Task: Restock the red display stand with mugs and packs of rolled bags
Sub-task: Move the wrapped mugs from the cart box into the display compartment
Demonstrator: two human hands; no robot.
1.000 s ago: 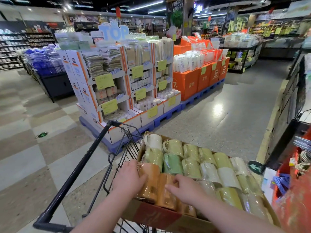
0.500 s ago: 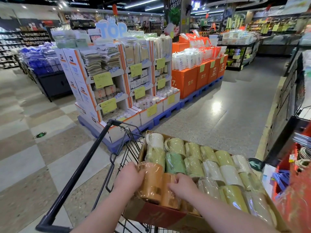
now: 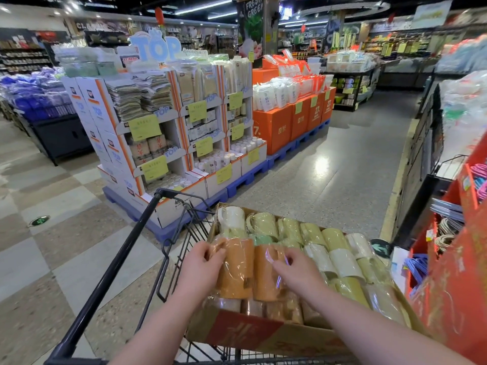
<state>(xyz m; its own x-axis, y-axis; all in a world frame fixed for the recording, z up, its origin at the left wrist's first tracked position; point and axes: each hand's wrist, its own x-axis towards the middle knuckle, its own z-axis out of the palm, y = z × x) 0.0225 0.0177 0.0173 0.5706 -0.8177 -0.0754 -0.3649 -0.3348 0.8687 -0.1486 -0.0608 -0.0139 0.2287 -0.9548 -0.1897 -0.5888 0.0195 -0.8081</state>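
Observation:
A cardboard box rests on a black shopping trolley and holds several plastic-wrapped mugs, orange at the near left, green and cream further back. My left hand grips the left orange mug, raised above the row. My right hand holds the neighbouring orange mug, fingers at its handle. The red display stand fills the right edge.
Coiled cords and blue hangers hang on the stand. A white and orange "TOP" display on a blue pallet stands ahead left, with orange cartons beyond it. Grey floor runs ahead between them and the right-hand shelving.
Both hands have lifted the two orange mugs up out of the near-left end of the box. The view has tilted down slightly.

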